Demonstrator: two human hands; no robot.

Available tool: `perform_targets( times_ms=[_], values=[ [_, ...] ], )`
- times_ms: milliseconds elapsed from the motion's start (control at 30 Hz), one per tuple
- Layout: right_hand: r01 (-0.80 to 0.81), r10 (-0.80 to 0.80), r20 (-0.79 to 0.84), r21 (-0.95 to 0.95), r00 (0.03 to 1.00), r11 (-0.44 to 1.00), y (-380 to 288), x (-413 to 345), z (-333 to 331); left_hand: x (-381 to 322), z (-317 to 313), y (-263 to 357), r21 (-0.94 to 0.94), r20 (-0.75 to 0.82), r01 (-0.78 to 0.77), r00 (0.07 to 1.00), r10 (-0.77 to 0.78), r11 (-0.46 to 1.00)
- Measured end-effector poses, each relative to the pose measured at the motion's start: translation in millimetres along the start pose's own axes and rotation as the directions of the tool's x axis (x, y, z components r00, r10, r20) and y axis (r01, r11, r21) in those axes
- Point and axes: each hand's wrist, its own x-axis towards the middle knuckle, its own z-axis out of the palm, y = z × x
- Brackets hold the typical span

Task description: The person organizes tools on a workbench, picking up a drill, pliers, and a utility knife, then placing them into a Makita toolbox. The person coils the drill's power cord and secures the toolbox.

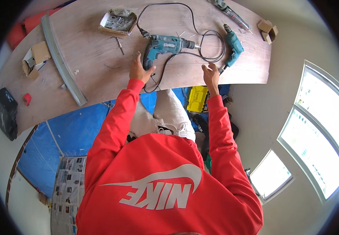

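Observation:
A large teal and black power drill [166, 44] lies on its side on the wooden worktable [99, 73], its chuck pointing right. My left hand [140, 70] is at the butt of its handle, thumb and fingers spread to either side; whether they touch it is hard to see. Empty, my right hand [211, 75] hovers over the table's near edge, fingers slightly bent and apart. Just beyond it lies a smaller teal drill [234, 48] with a bit chuck pointing away from me. A black power cord [193, 17] loops between the two drills.
Farther back are a cardboard box of screws or anchors [119, 22] and a caulking gun [231, 14]. A metal channel [60, 58] crosses the left side, near an opened carton [36, 58], a red tape measure [27, 99] and a black case [6, 113]. Below stands a yellow toolbox [197, 98].

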Motion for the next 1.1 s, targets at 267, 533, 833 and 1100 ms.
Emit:
perform_targets(
  times_ms=[267, 533, 833, 1100],
  values=[
    [0.062, -0.068, -0.101, -0.065, 0.993, 0.996, 23, 63, 7, 34, 41, 22, 0.169, -0.161, 0.094, 0.985, -0.066, 0.981],
    [0.384, -0.383, 0.051, -0.244, 0.922, 0.891, 42, 46, 7, -2, 52, 48, -0.41, -0.181, 0.229, 0.928, -0.325, 0.883],
    [0.508, -0.491, 0.316, 0.034, 0.812, 0.861, 13, -15, 20, -13, 29, 51, -0.018, -0.348, 0.326, 0.884, -0.311, 0.945],
    [0.536, -0.521, 0.417, 0.091, 0.744, 0.839, -10, -71, 45, -4, 12, 38, 0.235, -0.203, 0.191, 0.969, -0.144, 0.953]
  ],
)
